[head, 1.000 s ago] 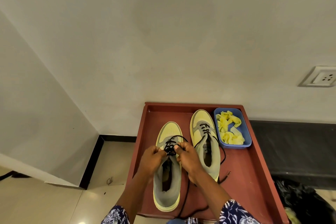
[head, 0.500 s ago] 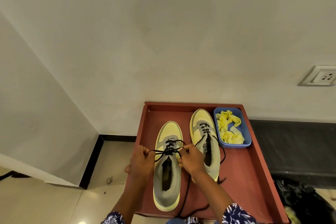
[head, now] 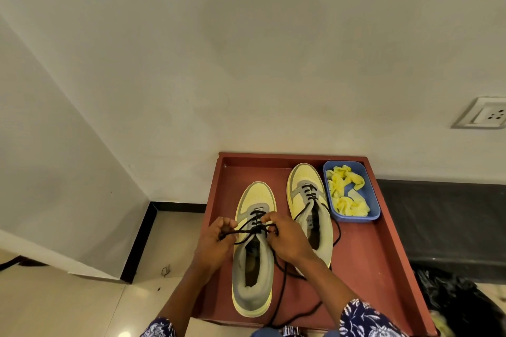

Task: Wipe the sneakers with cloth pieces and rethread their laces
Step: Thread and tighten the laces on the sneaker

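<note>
Two yellow and grey sneakers stand side by side on a reddish-brown tray (head: 367, 268), toes to the wall. The left sneaker (head: 253, 282) has a black lace (head: 282, 284) partly threaded through its upper eyelets. My left hand (head: 216, 241) grips one lace end at the shoe's left side. My right hand (head: 287, 238) pinches the other end at the right eyelets, and that end trails down off the tray's front. The right sneaker (head: 309, 205) is partly laced, with loose ends beside it. Yellow cloth pieces (head: 346, 191) fill a blue tub (head: 371, 216).
The tray sits against a white wall with a power socket (head: 484, 116) at the right. A dark ledge (head: 443, 219) and a black plastic bag (head: 465, 304) lie to the right. Beige floor tiles (head: 95, 306) and a black skirting are at the left.
My hands first spread apart, drawing the lace out sideways across the left sneaker. They have since come back closer to the eyelets, each still holding a lace end.
</note>
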### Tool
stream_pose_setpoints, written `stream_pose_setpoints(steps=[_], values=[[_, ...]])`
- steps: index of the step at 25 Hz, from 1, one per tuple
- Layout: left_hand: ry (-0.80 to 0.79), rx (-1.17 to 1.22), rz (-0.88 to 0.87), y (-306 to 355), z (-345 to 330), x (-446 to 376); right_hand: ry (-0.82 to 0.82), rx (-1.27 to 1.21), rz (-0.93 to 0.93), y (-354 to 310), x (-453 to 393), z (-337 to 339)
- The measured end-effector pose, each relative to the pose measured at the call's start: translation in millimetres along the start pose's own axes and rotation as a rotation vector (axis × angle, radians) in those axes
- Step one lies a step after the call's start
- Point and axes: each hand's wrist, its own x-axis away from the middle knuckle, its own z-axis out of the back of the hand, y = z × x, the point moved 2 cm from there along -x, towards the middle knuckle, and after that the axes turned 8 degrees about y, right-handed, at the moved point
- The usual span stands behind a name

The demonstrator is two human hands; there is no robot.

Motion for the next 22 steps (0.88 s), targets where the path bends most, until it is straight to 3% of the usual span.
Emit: stream_pose_setpoints(steps=[6,9,14,16,18,22], values=[[-0.044,-0.123,-0.093,-2.4,2.0,0.0,0.096,0.244,0.043,0.5,-4.9,4.2],[0.002,-0.181,-0.081,-6.3,8.9,0.8,0.182,0.197,-0.038,5.0,-4.1,12.4],[0.039,-0.153,0.015,-8.2,9.7,0.5,0.286,-0.269,-0.301,11.6,-5.4,28.3],[0.062,-0.145,0.033,-6.2,7.9,0.4,0.222,-0.573,-0.384,5.5,-4.5,28.9],[0.058,-0.187,-0.015,-5.9,8.4,-2.0,0.122,-0.675,-0.385,-0.1,-4.2,29.8],[0.062,-0.284,-0.131,-4.0,13.8,-7.9,0.013,-0.268,-0.130,1.5,-7.9,33.5]])
